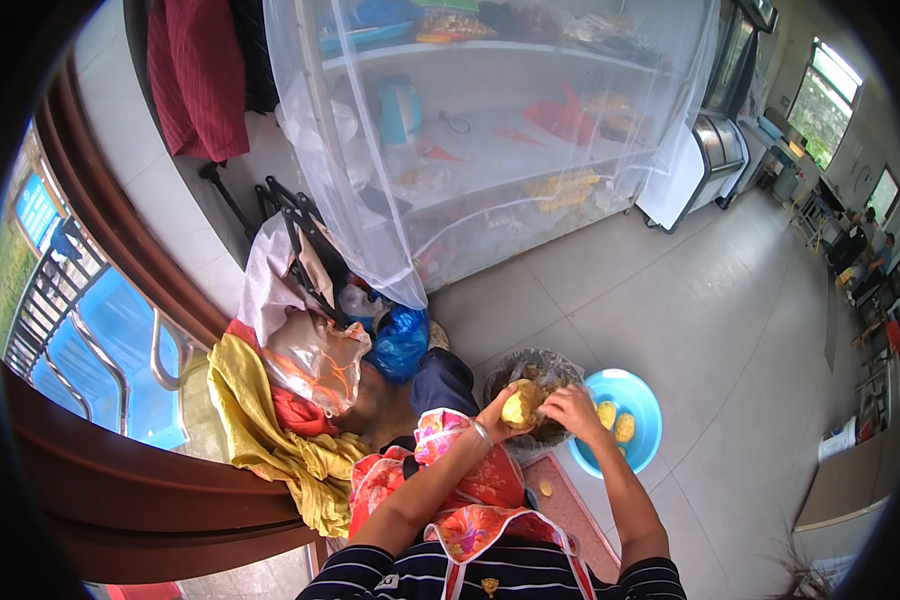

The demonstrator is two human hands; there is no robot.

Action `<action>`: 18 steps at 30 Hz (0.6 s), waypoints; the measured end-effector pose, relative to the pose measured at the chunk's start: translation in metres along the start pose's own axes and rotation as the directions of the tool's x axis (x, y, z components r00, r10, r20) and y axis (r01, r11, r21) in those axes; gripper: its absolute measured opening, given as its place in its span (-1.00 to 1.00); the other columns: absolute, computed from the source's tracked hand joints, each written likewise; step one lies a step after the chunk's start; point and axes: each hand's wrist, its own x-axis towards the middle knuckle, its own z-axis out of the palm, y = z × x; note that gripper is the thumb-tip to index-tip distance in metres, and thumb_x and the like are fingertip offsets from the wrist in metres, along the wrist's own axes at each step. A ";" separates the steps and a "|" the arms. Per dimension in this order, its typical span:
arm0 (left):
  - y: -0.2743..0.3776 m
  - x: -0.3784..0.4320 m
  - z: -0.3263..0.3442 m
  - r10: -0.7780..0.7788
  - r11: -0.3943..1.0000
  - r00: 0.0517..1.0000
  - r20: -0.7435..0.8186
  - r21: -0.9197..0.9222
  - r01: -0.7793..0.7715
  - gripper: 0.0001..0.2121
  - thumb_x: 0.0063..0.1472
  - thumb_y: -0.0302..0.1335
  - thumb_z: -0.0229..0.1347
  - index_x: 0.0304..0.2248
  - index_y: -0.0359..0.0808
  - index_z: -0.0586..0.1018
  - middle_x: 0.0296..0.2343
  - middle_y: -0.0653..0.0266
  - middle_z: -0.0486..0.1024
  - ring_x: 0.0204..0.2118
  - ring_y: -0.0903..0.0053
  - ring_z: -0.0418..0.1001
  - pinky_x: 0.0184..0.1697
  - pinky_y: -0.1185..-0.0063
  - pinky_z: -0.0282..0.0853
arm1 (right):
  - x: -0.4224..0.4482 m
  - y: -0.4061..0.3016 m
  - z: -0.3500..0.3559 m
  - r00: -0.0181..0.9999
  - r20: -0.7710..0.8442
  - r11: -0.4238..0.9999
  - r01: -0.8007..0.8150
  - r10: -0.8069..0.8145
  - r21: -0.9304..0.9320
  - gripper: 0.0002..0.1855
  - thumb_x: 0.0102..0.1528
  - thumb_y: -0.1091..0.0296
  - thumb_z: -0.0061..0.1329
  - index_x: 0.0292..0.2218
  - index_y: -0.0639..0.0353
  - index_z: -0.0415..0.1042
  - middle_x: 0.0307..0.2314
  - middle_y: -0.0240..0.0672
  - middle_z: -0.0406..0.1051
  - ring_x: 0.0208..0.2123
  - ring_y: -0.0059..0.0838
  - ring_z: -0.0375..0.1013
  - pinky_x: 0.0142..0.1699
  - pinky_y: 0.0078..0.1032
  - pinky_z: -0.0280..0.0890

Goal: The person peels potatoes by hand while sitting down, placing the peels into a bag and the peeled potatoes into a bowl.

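A peeled yellow pineapple or similar fruit (521,405) rests in my left hand (493,420), over a bin lined with a clear plastic bag (504,367) that holds dark scraps. Close to the fruit's right side is my right hand (570,411), fingers bent; whether it holds a small tool cannot be made out. To the right stands a light-blue plastic basin (651,420) with several yellow peeled pieces (624,427) inside. A small yellow piece (545,489) lies on a pink mat (566,517) below the bin.
A shelf unit behind a white mesh curtain (480,150) stands ahead. At left are a yellow cloth (255,427), a blue plastic bag (403,345) and a folded black metal frame (300,232). A glass display freezer (690,165) is farther back; people (881,259) are at far right.
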 end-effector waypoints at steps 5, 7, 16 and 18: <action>-0.002 -0.004 0.013 -0.024 0.999 0.999 -0.023 0.046 0.025 -0.52 0.04 0.00 -0.02 -0.14 -0.15 0.38 -0.23 0.31 0.41 -0.19 0.42 0.38 -0.16 0.39 0.31 | -0.018 0.050 -0.010 0.965 -0.140 0.973 -0.230 0.224 -0.032 -0.82 -0.14 0.24 0.02 -0.59 0.15 0.42 -0.70 -0.33 0.34 -0.60 -0.29 0.29 -0.46 -0.38 0.18; 0.000 0.004 0.001 -0.040 0.999 0.998 -0.049 -0.005 0.039 -0.53 0.06 -0.01 -0.04 -0.14 -0.14 0.38 -0.22 0.30 0.41 -0.17 0.40 0.37 -0.14 0.36 0.29 | -0.009 0.023 -0.006 0.986 -0.112 0.992 -0.120 0.123 0.029 -0.82 -0.15 0.25 0.03 -0.59 0.16 0.41 -0.69 -0.35 0.34 -0.56 -0.31 0.29 -0.41 -0.39 0.17; -0.002 0.016 -0.011 -0.032 0.999 0.997 -0.076 -0.046 0.029 -0.53 0.04 -0.02 0.00 -0.15 -0.14 0.39 -0.23 0.29 0.42 -0.20 0.41 0.38 -0.14 0.33 0.29 | 0.004 -0.010 0.006 0.996 -0.062 0.998 -0.063 0.063 0.006 -0.81 -0.13 0.24 0.03 -0.59 0.13 0.36 -0.61 -0.38 0.35 -0.48 -0.33 0.28 -0.30 -0.38 0.11; -0.001 0.013 -0.008 -0.058 0.998 0.996 -0.073 -0.018 0.057 -0.53 0.04 -0.02 0.01 -0.14 -0.14 0.38 -0.23 0.27 0.41 -0.19 0.39 0.38 -0.14 0.33 0.29 | 0.001 0.020 0.002 0.990 -0.093 0.992 -0.110 0.105 -0.057 -0.81 -0.15 0.25 0.05 -0.59 0.15 0.37 -0.64 -0.35 0.36 -0.54 -0.32 0.30 -0.36 -0.38 0.15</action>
